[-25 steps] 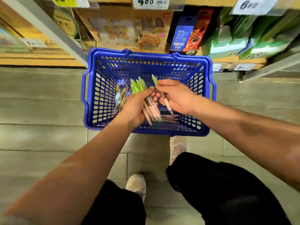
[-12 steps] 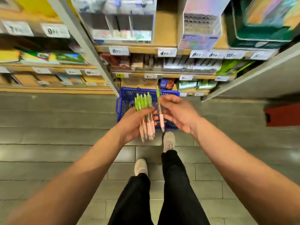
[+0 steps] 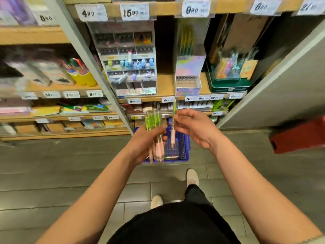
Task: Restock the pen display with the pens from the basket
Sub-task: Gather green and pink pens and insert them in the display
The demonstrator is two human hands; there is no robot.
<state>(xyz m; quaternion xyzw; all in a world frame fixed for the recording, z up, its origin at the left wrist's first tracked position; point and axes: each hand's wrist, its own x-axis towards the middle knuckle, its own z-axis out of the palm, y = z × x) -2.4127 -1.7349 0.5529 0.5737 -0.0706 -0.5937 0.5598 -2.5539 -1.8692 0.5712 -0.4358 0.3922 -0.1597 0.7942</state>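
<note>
While standing at a stationery shelf, a person grips a bundle of pens in the left hand, fingers curled round the barrels, green tops pointing up and pink grips and tips pointing down. The right hand, just beside it, pinches a single pen of the same kind between thumb and fingers, held upright, the other fingers loosely spread. Both hands hover above a blue basket that sits on the grey tiled floor at the foot of the shelving; what may be a few more pens lies in its bottom, though blur makes that hard to confirm. Higher up, on the shelf, a clear tiered pen display stands with some compartments partly filled, and near it to the right a holographic box display holds upright pens with yellow-green tops. White price tags line the shelf edges. The person's pale shoes and black trousers show below.
</note>
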